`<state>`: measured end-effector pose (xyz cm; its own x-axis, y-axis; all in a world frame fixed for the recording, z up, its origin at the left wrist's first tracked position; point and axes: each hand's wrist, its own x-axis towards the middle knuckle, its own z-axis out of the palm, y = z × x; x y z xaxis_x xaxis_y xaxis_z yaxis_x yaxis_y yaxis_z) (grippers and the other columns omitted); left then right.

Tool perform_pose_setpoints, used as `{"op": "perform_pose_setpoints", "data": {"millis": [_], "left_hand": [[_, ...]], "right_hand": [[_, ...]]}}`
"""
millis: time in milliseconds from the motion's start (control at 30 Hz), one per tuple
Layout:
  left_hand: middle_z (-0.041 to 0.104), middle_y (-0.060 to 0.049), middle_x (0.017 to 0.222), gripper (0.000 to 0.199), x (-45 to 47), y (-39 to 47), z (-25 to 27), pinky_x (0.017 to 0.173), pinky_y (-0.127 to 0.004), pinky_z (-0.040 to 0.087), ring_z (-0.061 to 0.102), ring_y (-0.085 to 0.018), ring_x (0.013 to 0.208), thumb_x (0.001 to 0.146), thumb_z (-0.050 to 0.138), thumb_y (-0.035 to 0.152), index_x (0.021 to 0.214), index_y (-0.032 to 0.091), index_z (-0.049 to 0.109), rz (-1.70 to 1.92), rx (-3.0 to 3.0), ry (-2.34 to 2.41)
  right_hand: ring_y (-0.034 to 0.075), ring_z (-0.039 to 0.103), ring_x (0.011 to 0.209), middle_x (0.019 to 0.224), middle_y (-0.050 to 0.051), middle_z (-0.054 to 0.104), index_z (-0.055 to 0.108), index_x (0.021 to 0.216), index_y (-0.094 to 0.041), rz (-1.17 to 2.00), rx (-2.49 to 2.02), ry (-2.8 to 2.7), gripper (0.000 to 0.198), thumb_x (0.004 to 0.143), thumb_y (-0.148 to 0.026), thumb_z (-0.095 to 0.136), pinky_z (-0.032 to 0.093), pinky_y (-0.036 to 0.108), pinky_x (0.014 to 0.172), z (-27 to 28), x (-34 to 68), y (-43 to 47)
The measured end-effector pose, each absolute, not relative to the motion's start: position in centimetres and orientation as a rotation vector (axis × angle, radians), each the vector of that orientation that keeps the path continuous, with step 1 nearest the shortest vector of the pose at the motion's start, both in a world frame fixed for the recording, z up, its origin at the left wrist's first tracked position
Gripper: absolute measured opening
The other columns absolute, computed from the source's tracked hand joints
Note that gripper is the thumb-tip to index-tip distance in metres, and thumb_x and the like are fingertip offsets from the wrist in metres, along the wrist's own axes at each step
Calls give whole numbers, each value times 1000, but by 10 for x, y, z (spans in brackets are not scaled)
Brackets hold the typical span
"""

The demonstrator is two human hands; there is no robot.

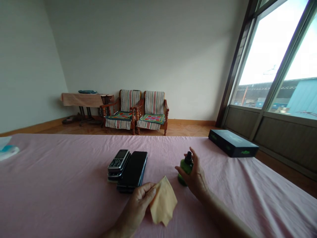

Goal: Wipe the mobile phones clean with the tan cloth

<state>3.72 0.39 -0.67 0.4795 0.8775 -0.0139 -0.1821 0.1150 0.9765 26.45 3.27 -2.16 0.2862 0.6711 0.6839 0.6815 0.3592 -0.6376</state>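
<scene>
— Left hand (141,201)?
— Pinching a yellow cloth (163,202) between thumb and fingers. The cloth hangs just right of the fingertips, its lower edge loose.
— Right hand (196,178)?
— At the green bottle (186,165). Fingers parted and curved about it, thumb across the front, one finger raised beside the dark nozzle. Grip looks loose; cannot tell how firmly skin meets bottle.
— Bottle's place, then?
— Within the spread of the right hand, upright, beyond the left hand and to its right.
— Nearest the left hand otherwise?
— Just beyond it, slightly left: a flat black phone (133,168), screen up. Left of that, close alongside, a silver keypad phone (119,161) atop a small stack.
— Under everything?
— Pink sheet (61,185), creased right of the right forearm.
— Farther out?
— Beyond the right hand, to its right, a black box (232,143) with green marks. Well beyond both hands, two wooden armchairs (155,100) with striped covers; left of them, a cloth-draped table (81,99). Far right of the right hand, tall window (262,53).
</scene>
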Motion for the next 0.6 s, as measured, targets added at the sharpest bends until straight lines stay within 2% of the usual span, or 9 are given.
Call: {"op": "perform_pose_setpoints", "data": {"millis": [133,267,433,600], "left_hand": [[68,-7,83,44,39,4,-5,69,-27,46,61,-20,77,72,73,54,91,14,71,910,1109,766],[71,-9,85,46,46,5,0,74,-32,50,65,-24,81,68,76,52,93,14,70,947,1016,789],[71,-8,84,49,66,27,20,72,-31,50,66,-22,79,69,73,54,96,14,68,1033,1130,810],[66,-2,76,37,88,80,43,66,-24,48,62,-15,71,75,71,47,86,12,66,1104,1290,801]], "right_hand": [[28,62,108,125,17,57,24,143,-21,-25,-1300,-1437,81,78,-45,66,52,46,88,-23,267,30],[27,67,99,115,13,65,32,139,-23,-37,-1308,-1498,71,79,-43,64,55,45,84,-21,268,22],[26,67,99,114,13,66,37,137,-23,-58,-1275,-1551,65,80,-41,63,56,44,83,-22,268,20],[27,66,102,116,14,65,30,140,-22,-39,-1295,-1575,69,81,-40,63,55,45,85,-22,269,19]]}}
